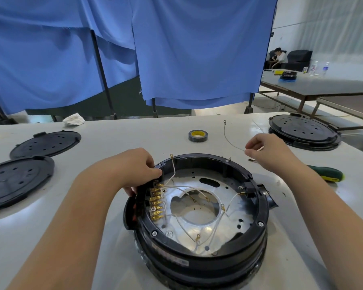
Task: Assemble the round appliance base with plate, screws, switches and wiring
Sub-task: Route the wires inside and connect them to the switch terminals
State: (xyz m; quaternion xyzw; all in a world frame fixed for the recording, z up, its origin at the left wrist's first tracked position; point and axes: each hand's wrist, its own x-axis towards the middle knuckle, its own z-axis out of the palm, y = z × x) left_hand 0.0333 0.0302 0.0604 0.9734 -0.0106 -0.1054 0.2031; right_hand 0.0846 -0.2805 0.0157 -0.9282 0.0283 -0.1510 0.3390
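The round black appliance base point(258, 208) sits open-side up in front of me, with a silver metal plate point(235, 197) inside. Several white wires with gold ring terminals point(198, 236) run across the plate from a row of gold switch terminals point(156, 203) on the left wall. My left hand point(138, 166) grips the base's left rim by the switch block. My right hand point(264, 149) is raised behind the base and pinches the end of a thin loose wire point(228, 139) whose ring terminal lies on the table.
Two black perforated cover plates point(46, 143) point(15, 181) lie at the left. A stack of similar bases point(304, 130) stands at the far right. A roll of black tape point(198, 136) lies behind the base, a green-yellow screwdriver point(327, 173) at the right. Blue curtains hang behind.
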